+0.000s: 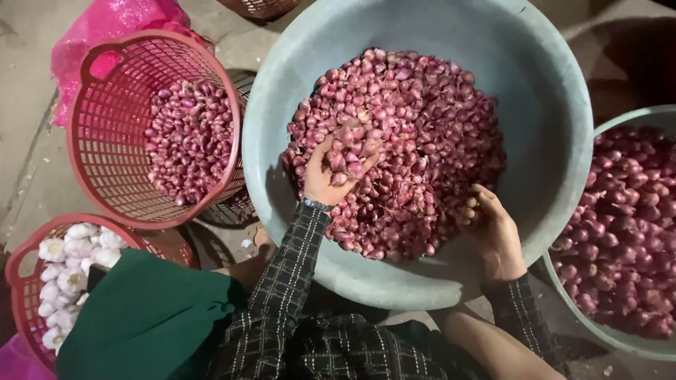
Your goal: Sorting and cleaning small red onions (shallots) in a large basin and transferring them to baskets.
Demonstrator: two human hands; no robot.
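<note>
the left hand (331, 172) cups a handful of shallots (422, 134) over one grey basin (549, 105); the right hand (493, 229), fingers curled, rests in the heap; two red baskets (105, 148) stand left; a second basin (634, 338) sits right.

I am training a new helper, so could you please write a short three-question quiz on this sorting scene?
1. True or false: the left hand lifts a scoop of shallots.
2. What fills the lower red basket? A) garlic bulbs B) potatoes C) limes
3. Where does the right hand rest?

Key
1. True.
2. A.
3. On the shallot pile's near edge, inside the large grey basin.
</note>
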